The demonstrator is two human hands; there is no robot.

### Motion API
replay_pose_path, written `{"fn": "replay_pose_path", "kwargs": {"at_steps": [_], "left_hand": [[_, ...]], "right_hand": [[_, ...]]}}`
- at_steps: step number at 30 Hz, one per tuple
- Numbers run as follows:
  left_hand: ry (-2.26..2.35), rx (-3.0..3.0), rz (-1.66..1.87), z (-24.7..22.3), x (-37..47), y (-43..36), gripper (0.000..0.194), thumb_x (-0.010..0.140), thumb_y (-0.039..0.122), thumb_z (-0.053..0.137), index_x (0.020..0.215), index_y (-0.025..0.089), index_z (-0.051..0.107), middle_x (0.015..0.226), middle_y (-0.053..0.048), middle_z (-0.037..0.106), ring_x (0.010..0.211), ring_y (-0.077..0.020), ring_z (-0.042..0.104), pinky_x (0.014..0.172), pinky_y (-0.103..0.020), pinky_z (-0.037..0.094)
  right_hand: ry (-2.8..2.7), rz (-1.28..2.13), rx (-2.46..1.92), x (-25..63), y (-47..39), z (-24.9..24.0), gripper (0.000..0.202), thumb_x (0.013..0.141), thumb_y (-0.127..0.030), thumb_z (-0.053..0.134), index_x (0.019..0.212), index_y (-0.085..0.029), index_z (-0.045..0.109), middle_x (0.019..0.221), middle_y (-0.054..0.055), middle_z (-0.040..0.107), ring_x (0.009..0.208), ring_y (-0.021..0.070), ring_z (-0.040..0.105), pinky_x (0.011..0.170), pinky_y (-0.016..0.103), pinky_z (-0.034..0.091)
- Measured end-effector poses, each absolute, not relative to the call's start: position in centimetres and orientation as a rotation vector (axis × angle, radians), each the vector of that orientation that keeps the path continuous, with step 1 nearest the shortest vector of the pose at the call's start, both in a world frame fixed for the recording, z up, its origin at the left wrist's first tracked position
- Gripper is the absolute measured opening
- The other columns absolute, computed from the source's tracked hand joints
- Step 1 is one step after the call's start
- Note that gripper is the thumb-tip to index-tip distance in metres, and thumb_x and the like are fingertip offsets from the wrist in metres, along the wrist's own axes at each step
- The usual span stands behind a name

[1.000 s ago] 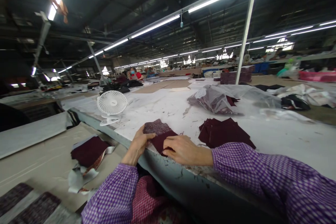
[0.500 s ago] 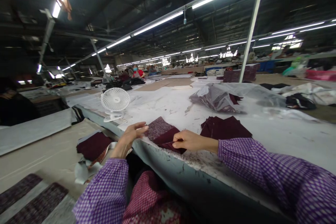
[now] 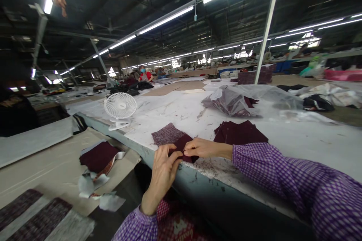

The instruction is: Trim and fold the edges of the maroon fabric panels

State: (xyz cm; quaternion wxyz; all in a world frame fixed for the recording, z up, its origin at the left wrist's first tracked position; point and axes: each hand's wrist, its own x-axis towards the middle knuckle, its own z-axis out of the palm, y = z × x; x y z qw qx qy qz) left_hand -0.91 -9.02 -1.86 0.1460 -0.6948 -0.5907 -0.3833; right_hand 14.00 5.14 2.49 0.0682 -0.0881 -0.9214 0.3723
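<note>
A maroon fabric piece [image 3: 183, 141] lies at the near edge of the white-covered table, with a speckled grey-maroon fabric piece [image 3: 167, 134] beside it on the left. My right hand [image 3: 205, 147] pinches the maroon piece near its front edge between thumb and fingers. Close by, my left hand [image 3: 164, 166] has its fingers bent over the same edge, thumb and fingertips closed on the cloth. The exact grip under the left fingers is partly hidden. To the right of my right hand, a fanned pile of maroon fabric pieces [image 3: 243, 132] rests on the table.
A white clip fan [image 3: 120, 106] stands at the table's left edge. Behind the pile lies a clear plastic bag [image 3: 230, 101] with maroon cloth inside. On the lower left surface are maroon cloth [image 3: 97, 156] and pale scraps [image 3: 111, 201]. A metal post [image 3: 267, 30] rises beyond.
My left hand has come down and right from beside the speckled piece onto the maroon piece's front edge, its fingers closing. My right hand keeps its pinch. The view has shifted slightly.
</note>
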Motion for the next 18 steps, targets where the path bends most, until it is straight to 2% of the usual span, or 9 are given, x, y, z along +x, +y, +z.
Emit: {"fn": "replay_pose_path", "kwargs": {"at_steps": [8,11,14,16,18], "left_hand": [[-1.611,-1.838,-1.123,-3.9,-0.2,-10.2,0.011,0.089,0.018,0.052,0.091,0.022,0.062,0.115,-0.008,0.058,0.106,-0.0245,0.05,0.09,-0.044,0.042],[-1.53,-1.895,-1.247,-3.3,0.4,-10.9,0.005,0.088,0.015,0.054,0.089,0.02,0.056,0.099,-0.006,0.063,0.099,-0.0221,0.054,0.089,-0.042,0.042],[-1.554,-1.795,-1.461,-2.0,0.3,-10.6,0.007,0.09,0.014,0.05,0.089,0.019,0.055,0.084,-0.004,0.062,0.083,-0.0174,0.057,0.079,-0.033,0.046],[-1.652,-1.777,-1.42,-1.2,-0.1,-9.9,0.01,0.091,0.016,0.048,0.087,0.019,0.057,0.081,-0.003,0.062,0.08,-0.017,0.057,0.075,-0.031,0.046],[-1.761,-1.879,-1.225,-0.9,-0.6,-8.9,0.014,0.091,0.018,0.048,0.084,0.019,0.06,0.084,-0.004,0.063,0.082,-0.018,0.057,0.077,-0.032,0.046]], "right_hand": [[-2.438,1.406,-0.728,14.0,4.5,2.6,0.027,0.081,-0.031,0.051,0.06,-0.016,0.046,0.055,-0.005,0.039,0.051,0.0074,0.031,0.05,0.025,0.022],[-2.372,1.429,-0.757,14.0,4.7,2.5,0.027,0.08,-0.033,0.051,0.06,-0.016,0.045,0.055,-0.005,0.036,0.052,0.0074,0.028,0.05,0.025,0.02],[-2.389,1.415,-0.724,14.1,4.5,2.5,0.029,0.081,-0.034,0.051,0.059,-0.017,0.042,0.054,-0.006,0.034,0.051,0.0075,0.028,0.05,0.025,0.019],[-2.369,1.443,-0.709,13.9,4.3,2.5,0.028,0.079,-0.031,0.054,0.058,-0.017,0.042,0.053,-0.006,0.035,0.051,0.0073,0.028,0.049,0.025,0.019],[-2.234,1.55,-0.722,13.6,4.5,2.2,0.025,0.075,-0.026,0.059,0.058,-0.016,0.044,0.053,-0.006,0.038,0.05,0.0071,0.031,0.049,0.024,0.021]]}}
